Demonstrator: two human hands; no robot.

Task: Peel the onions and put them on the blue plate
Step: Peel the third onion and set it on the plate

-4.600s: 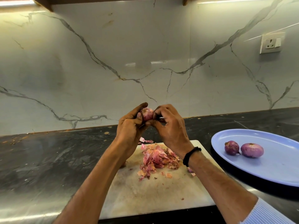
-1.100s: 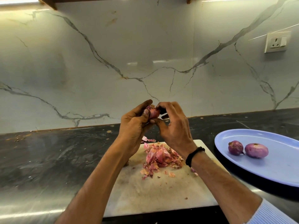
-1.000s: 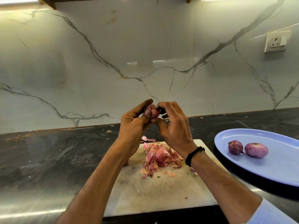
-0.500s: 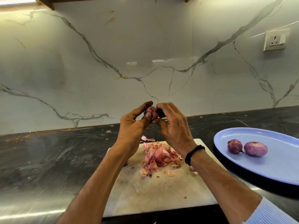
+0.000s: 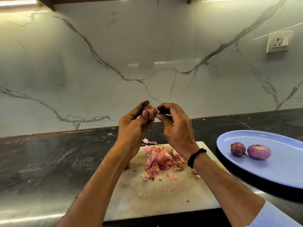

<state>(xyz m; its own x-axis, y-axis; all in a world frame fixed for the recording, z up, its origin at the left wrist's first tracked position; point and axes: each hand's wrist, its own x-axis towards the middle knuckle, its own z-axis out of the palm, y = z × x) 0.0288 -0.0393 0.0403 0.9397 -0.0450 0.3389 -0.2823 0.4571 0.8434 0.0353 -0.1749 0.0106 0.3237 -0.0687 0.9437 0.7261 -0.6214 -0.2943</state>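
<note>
Two smooth onions (image 5: 258, 154) lay on blue plate (image 5: 278, 174), R of hands; my L hand (image 5: 131, 128) gripped papery onion (image 5: 151, 112), R hand (image 5: 177, 128) pinched it.

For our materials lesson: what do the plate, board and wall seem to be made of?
Plate: likely plastic or melamine; uniform blue, smooth, soft sheen. Board: white plastic or stone, unclear; matte, stained surface. Wall: marble or marble-look panels; glossy, with grey veins, light reflections and a vertical seam.
</note>
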